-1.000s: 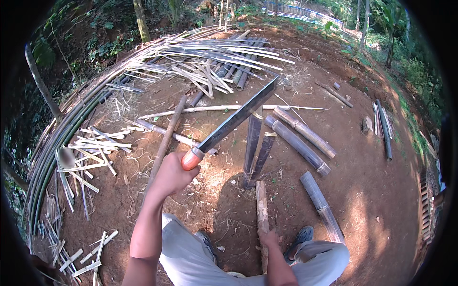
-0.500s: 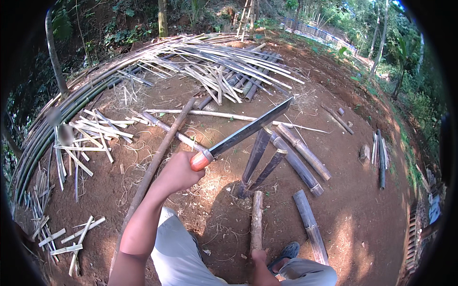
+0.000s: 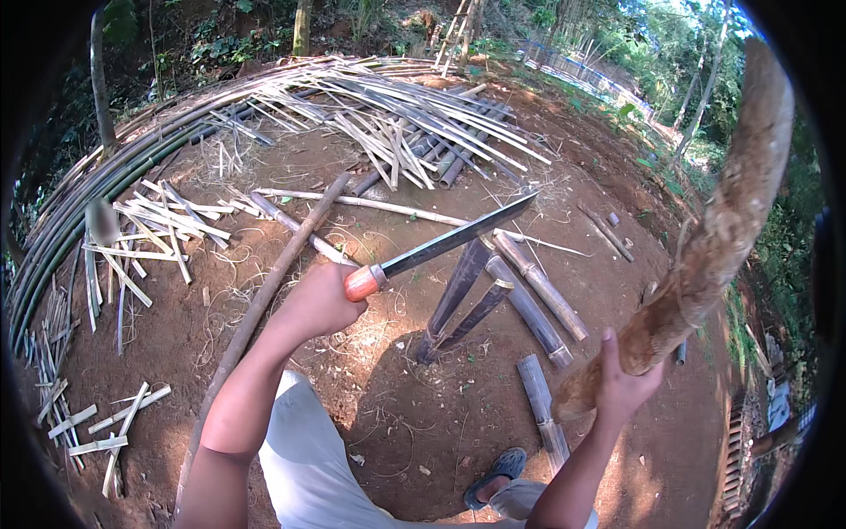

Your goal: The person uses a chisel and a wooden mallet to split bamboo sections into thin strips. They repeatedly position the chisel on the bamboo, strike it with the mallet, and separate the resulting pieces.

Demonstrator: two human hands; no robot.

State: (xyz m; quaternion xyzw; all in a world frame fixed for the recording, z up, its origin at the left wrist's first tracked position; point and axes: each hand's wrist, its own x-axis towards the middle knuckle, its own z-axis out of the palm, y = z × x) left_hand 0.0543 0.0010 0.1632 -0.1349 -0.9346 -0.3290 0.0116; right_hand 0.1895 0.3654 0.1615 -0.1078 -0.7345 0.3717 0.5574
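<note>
- Above the bare red-brown earth ground (image 3: 423,423), the left hand (image 3: 319,304) is wrapped tight around the orange handle of a long dark machete (image 3: 441,247); its blade points up and to the right from the hand.
- To the right of the machete, the right hand (image 3: 622,383) closes its fingers around the lower end of a thick brown rough bamboo piece (image 3: 714,247), held up and tilted, well off the ground.
- This held piece looks whole and uncut, so I judge its splitting is not yet begun.
- Just below the machete blade lie short dark split bamboo halves (image 3: 467,295) and pale round bamboo sections (image 3: 538,291); some cutting is done already.
- Beyond the machete, far side, a big heap of thin pale bamboo strips (image 3: 388,123) lies spread out.
- Left of the machete, smaller pale slats (image 3: 150,229) and a long grey pole (image 3: 273,282) are on the ground.
- Nothing stands between blade and held piece; the sandalled foot (image 3: 498,467) is near, below.
</note>
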